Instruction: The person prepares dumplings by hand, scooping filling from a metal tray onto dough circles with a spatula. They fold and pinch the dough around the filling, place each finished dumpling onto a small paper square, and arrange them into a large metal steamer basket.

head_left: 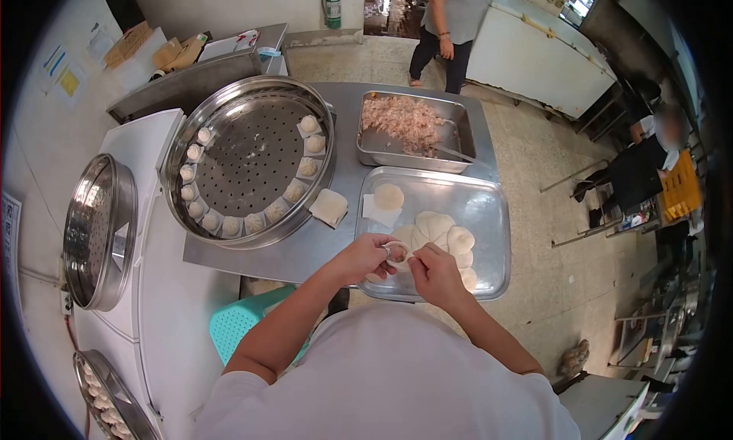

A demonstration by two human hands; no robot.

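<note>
Between my hands, over the near edge of a metal tray [489, 211], is a dough wrapper [398, 257] gathered around some filling. My left hand [366, 257] is curled around its left side, with a ring on one finger. The fingers of my right hand [436, 273] pinch its right edge. Just beyond, several dough pieces [435, 226] lie on the tray, and a flat dough round [389, 197] rests near white paper squares [379, 213]. To the left, a round perforated steamer [252, 146] holds several shaped buns [295, 190] along its rim.
A rectangular pan [369, 148] of meat filling [401, 121] stands behind the tray. Left of the tray is a paper stack [329, 208]. More steamers [98, 234] stand at far left. A teal stool [243, 323] is below the table. Two people are farther off.
</note>
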